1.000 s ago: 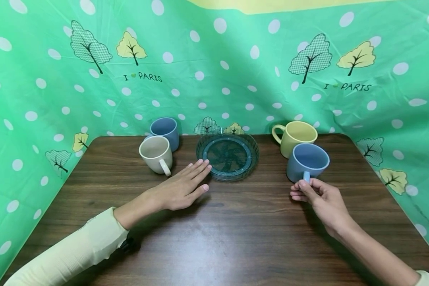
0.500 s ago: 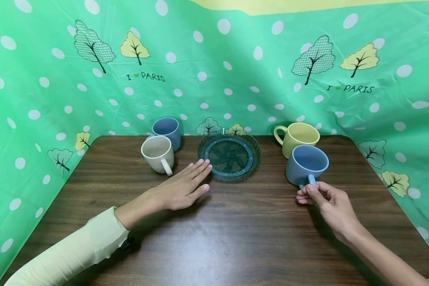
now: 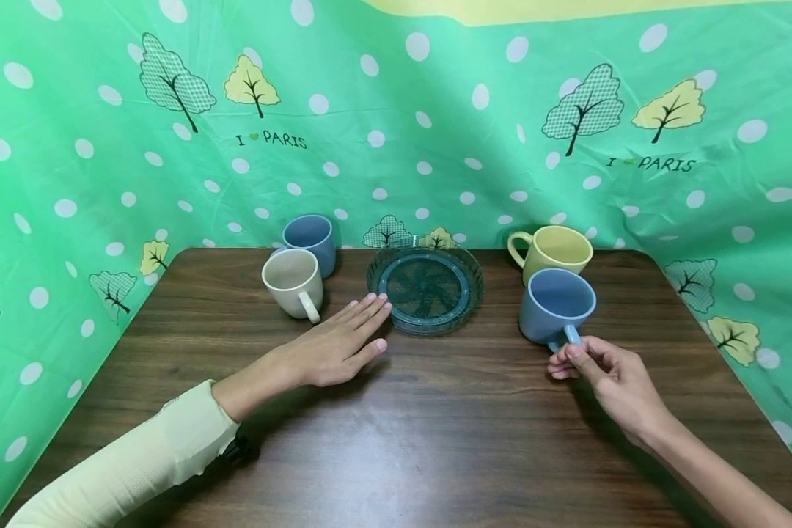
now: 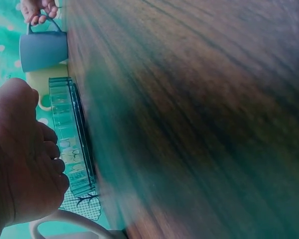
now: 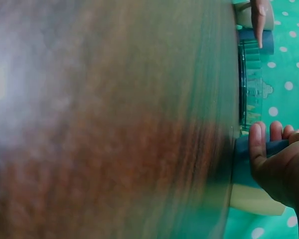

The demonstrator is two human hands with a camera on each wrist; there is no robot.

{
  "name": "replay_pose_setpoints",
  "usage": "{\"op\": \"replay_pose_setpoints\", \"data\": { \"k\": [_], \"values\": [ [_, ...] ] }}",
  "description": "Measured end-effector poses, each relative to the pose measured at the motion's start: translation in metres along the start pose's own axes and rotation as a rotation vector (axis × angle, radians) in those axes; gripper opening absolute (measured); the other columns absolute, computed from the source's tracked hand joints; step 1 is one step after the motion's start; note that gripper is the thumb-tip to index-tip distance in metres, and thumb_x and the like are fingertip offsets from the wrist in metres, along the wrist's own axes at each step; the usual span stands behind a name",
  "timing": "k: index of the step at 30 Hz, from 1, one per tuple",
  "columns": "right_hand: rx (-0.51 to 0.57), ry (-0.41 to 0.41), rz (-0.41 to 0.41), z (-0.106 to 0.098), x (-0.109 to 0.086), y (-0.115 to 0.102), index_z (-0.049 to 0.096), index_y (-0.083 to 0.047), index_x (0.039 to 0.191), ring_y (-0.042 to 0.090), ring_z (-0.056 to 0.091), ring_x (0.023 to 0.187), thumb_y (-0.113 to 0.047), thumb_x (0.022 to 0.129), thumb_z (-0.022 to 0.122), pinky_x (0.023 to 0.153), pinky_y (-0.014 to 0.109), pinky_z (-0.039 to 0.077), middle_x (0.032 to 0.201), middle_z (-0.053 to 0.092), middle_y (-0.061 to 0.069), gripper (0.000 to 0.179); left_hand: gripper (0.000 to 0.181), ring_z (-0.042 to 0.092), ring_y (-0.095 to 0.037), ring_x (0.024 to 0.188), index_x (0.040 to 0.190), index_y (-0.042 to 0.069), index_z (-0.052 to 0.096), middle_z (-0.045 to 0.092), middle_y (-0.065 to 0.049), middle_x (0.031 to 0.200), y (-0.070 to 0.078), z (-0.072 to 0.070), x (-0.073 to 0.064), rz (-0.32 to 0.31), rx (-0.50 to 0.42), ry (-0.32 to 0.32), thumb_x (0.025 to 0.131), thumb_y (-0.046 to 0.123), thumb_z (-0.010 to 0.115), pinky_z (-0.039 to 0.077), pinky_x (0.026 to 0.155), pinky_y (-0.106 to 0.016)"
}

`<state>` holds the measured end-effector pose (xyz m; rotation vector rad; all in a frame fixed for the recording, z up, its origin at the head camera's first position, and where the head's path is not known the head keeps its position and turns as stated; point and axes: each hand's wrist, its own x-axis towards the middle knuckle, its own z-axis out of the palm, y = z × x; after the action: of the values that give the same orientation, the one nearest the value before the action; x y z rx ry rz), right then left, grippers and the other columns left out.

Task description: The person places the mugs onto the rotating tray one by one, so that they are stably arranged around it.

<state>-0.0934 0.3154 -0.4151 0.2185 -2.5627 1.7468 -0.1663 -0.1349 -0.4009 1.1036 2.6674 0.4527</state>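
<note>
My right hand (image 3: 610, 378) pinches the handle of a blue mug (image 3: 554, 312) between thumb and fingers. The mug is upright at the table's right side, and the handle points toward me. Right behind it stands a yellow mug (image 3: 557, 249), partly hidden. My left hand (image 3: 333, 348) is held flat with straight fingers, palm down, its fingertips overlapping the front left rim of a clear ribbed glass dish (image 3: 435, 323). In the left wrist view, the dish (image 4: 70, 134) stands beyond the left fingers. A white mug (image 3: 287, 282) is just left of that hand, its handle close to the wrist.
Another blue mug (image 3: 317, 246) stands behind the white one, partly covered by it. The brown wooden table (image 3: 402, 440) ends at a green dotted cloth (image 3: 369, 95) hung along the back and sides.
My right hand has shifted the blue mug slightly left and nearer to me, turning its handle a little to the right. My left hand has stayed in place.
</note>
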Motion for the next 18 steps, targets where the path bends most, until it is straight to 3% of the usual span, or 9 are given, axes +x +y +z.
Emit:
{"op": "replay_pose_setpoints", "data": {
  "k": [4, 12, 18],
  "values": [
    [-0.045, -0.015, -0.016, -0.0006, 0.0012, -0.0012, 0.069, 0.015, 0.118, 0.010, 0.084, 0.092, -0.009, 0.120, 0.054, 0.084, 0.024, 0.069, 0.103, 0.084, 0.000, 0.029, 0.070, 0.007, -0.034, 0.180, 0.180, 0.006, 0.019, 0.009, -0.016, 0.191, 0.0008, -0.0011, 0.0001, 0.002, 0.005, -0.002, 0.125, 0.046, 0.032, 0.012, 0.147, -0.056],
    [0.060, -0.065, -0.077, -0.0020, 0.0062, -0.0020, 0.067, 0.019, 0.116, 0.013, 0.084, 0.091, -0.003, 0.118, 0.054, 0.082, 0.025, 0.069, 0.104, 0.086, 0.004, 0.025, 0.070, 0.006, -0.033, 0.180, 0.180, 0.006, 0.019, 0.009, -0.016, 0.191, 0.0020, -0.0013, 0.0009, 0.000, 0.013, -0.007, 0.125, 0.045, 0.033, 0.012, 0.147, -0.056],
    [0.036, -0.080, -0.092, -0.0024, 0.0097, -0.0050, 0.068, 0.017, 0.117, 0.013, 0.084, 0.092, -0.004, 0.119, 0.054, 0.083, 0.025, 0.069, 0.105, 0.086, 0.003, 0.026, 0.070, 0.008, -0.034, 0.180, 0.180, 0.005, 0.020, 0.010, -0.017, 0.191, 0.0012, -0.0001, 0.0013, -0.001, 0.017, -0.003, 0.125, 0.045, 0.033, 0.013, 0.147, -0.056]
  ]
}}
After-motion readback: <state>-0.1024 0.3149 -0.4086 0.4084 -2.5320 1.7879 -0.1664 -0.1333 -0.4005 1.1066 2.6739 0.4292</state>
